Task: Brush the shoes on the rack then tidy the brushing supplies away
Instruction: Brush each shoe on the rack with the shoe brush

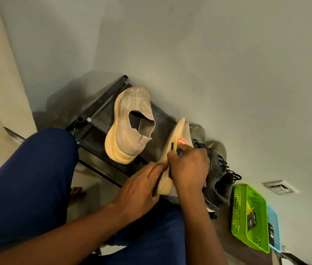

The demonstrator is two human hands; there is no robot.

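- Left hand (140, 185) grips beige sneaker (178, 134) tilted over the rack (101, 111)
- right hand (188, 167) clenches brush (178, 144) against it
- loose heel grip, hard strokes could knock it onto the olive shoes (218, 169)

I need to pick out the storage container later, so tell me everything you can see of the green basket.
The lime-green plastic basket is rectangular, with perforated lattice walls and a solid rim. It appears tilted in this view, at the right end, beside the dark olive lace-up shoes. A dark flat packet with yellow print lies inside. A light blue plastic tray sits against its far side. Neither hand touches it.
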